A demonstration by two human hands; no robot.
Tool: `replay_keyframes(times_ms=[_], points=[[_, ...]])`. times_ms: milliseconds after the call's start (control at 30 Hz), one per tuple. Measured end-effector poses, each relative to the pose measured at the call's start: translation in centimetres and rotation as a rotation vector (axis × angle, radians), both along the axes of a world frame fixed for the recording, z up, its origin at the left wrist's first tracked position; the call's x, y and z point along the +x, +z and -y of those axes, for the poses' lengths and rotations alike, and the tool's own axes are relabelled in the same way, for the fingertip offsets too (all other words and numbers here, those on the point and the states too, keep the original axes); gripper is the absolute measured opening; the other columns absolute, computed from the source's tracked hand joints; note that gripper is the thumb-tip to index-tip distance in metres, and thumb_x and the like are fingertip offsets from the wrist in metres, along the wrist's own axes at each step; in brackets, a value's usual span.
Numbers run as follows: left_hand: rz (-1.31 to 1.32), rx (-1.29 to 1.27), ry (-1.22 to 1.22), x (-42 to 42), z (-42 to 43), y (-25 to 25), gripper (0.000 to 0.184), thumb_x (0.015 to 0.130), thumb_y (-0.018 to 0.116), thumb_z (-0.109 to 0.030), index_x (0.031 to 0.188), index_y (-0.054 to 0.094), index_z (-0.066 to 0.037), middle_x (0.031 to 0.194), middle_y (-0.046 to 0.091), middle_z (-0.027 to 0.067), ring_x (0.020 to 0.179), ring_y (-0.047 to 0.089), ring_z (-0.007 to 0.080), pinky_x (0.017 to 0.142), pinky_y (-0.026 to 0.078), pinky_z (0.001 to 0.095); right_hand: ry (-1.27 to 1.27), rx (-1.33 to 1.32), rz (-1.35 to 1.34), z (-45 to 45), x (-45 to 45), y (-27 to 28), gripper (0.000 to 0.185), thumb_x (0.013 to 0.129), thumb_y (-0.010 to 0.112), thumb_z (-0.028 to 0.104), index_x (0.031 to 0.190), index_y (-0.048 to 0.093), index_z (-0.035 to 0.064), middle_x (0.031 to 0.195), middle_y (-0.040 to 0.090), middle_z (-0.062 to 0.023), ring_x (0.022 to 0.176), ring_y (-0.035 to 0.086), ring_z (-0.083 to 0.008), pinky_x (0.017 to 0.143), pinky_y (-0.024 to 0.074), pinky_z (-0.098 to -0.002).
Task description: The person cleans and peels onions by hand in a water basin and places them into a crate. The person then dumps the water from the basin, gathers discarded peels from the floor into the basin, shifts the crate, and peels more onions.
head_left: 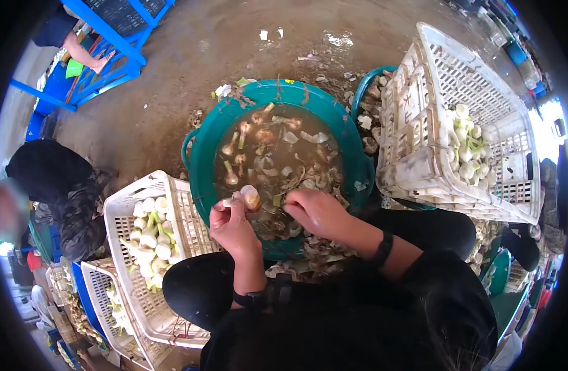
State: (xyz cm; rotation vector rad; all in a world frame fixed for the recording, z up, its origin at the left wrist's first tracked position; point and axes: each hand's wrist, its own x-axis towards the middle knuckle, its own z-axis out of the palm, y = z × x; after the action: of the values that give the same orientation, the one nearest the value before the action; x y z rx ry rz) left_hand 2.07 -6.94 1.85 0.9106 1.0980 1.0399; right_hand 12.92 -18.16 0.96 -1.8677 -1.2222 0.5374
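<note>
Garlic bulb [252,198], white and brown, is pinched in the left grip [233,224] over a green tub [268,93] of murky water. Near it the right grip [318,212] is curled; from here I cannot tell whether it holds anything. Pale bulbs fill part of a white crate [188,230] left of the grips and another crate [411,133] to their right.
</note>
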Motion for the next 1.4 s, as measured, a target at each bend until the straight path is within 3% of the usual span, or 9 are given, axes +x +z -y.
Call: replay_keyframes(times_ms=[167, 333, 567, 700, 867, 1033, 1133, 1233, 1400], points=[[-0.176, 0.462, -0.083, -0.1, 0.9, -0.4, 0.007, 0.079, 0.059, 0.000, 0.077, 0.053, -0.002, 0.074, 0.058, 0.0053, 0.069, 0.056, 0.0098, 0.062, 0.045, 0.0219, -0.013, 0.130, -0.136, -3.5, -0.6, 2.8, 0.017, 0.071, 0.060, 0.019, 0.070, 0.054, 0.0030, 0.064, 0.056, -0.0135, 0.061, 0.056, -0.0324, 0.055, 0.0434, -0.0409], [-0.158, 0.510, -0.059, -0.2, 0.8, -1.1, 0.008, 0.079, 0.059, 0.001, 0.075, 0.053, -0.002, 0.073, 0.058, 0.0061, 0.067, 0.055, 0.0098, 0.062, 0.044, 0.0210, -0.057, 0.128, -0.162, -4.0, -0.8, 2.4, 0.013, 0.070, 0.059, 0.013, 0.070, 0.054, 0.0006, 0.065, 0.056, -0.0144, 0.060, 0.056, -0.0302, 0.054, 0.0435, -0.0362], [0.186, -0.151, 0.049, -0.3, -0.1, 1.2, 0.006, 0.085, 0.053, -0.011, 0.081, 0.049, -0.009, 0.072, 0.054, 0.0008, 0.056, 0.049, 0.0082, 0.053, 0.042, 0.0201, -0.079, -0.309, 0.195, -1.5, 1.8, -4.0, 0.018, 0.073, 0.055, 0.022, 0.073, 0.057, 0.0047, 0.066, 0.057, -0.0156, 0.064, 0.056, -0.0349, 0.059, 0.0450, -0.0416], [0.071, -0.171, 0.097, -0.1, 0.5, 0.2, 0.007, 0.083, 0.053, -0.007, 0.079, 0.048, -0.008, 0.072, 0.054, 0.0012, 0.057, 0.049, 0.0070, 0.054, 0.042, 0.0208, -0.113, 0.048, -0.121, -2.0, -1.0, 0.4, 0.018, 0.073, 0.057, 0.023, 0.073, 0.055, 0.0047, 0.069, 0.058, -0.0149, 0.063, 0.057, -0.0328, 0.057, 0.0460, -0.0411], [-0.267, 0.446, 0.005, -0.3, 1.1, -1.2, 0.007, 0.078, 0.052, 0.001, 0.078, 0.046, -0.003, 0.073, 0.055, 0.0029, 0.057, 0.047, 0.0057, 0.050, 0.039, 0.0193, -0.120, 0.181, 0.064, -4.0, -2.1, 2.5, 0.015, 0.074, 0.056, 0.016, 0.067, 0.053, 0.0033, 0.064, 0.054, -0.0134, 0.060, 0.056, -0.0316, 0.053, 0.0449, -0.0402], [0.021, -0.131, 0.100, 0.3, 0.7, 0.9, 0.008, 0.082, 0.053, -0.014, 0.081, 0.049, -0.007, 0.061, 0.048, -0.0017, 0.049, 0.042, 0.0068, 0.047, 0.037, 0.0197, -0.138, 0.009, 0.223, -2.9, -0.2, -2.6, 0.021, 0.075, 0.054, 0.025, 0.064, 0.053, 0.0061, 0.065, 0.057, -0.0122, 0.061, 0.058, -0.0316, 0.054, 0.0464, -0.0410], [0.145, -0.287, 0.093, -1.0, -0.3, 0.6, 0.004, 0.082, 0.049, -0.012, 0.084, 0.050, -0.008, 0.074, 0.056, 0.0036, 0.047, 0.046, 0.0083, 0.044, 0.040, 0.0201, -0.022, -0.483, 0.270, -1.2, 1.9, -5.6, 0.025, 0.076, 0.052, 0.029, 0.066, 0.053, 0.0060, 0.065, 0.057, -0.0123, 0.062, 0.058, -0.0317, 0.054, 0.0462, -0.0409], [0.021, -0.150, 0.099, 0.1, 0.5, 0.4, 0.005, 0.082, 0.049, -0.011, 0.081, 0.049, -0.007, 0.069, 0.055, 0.0029, 0.048, 0.046, 0.0071, 0.046, 0.040, 0.0189, -0.156, 0.107, -0.026, -2.3, -1.1, 1.0, 0.019, 0.073, 0.057, 0.020, 0.065, 0.053, 0.0032, 0.060, 0.054, -0.0141, 0.056, 0.056, -0.0307, 0.052, 0.0455, -0.0396], [-0.128, 0.262, 0.005, 0.0, 1.1, -0.3, 0.015, 0.081, 0.053, -0.008, 0.070, 0.045, -0.007, 0.065, 0.055, 0.0047, 0.047, 0.047, 0.0071, 0.040, 0.035, 0.0186, -0.117, 0.140, 0.206, -4.4, -1.6, 2.3, 0.013, 0.069, 0.056, 0.015, 0.062, 0.052, 0.0045, 0.060, 0.054, -0.0140, 0.056, 0.055, -0.0307, 0.052, 0.0451, -0.0399]])
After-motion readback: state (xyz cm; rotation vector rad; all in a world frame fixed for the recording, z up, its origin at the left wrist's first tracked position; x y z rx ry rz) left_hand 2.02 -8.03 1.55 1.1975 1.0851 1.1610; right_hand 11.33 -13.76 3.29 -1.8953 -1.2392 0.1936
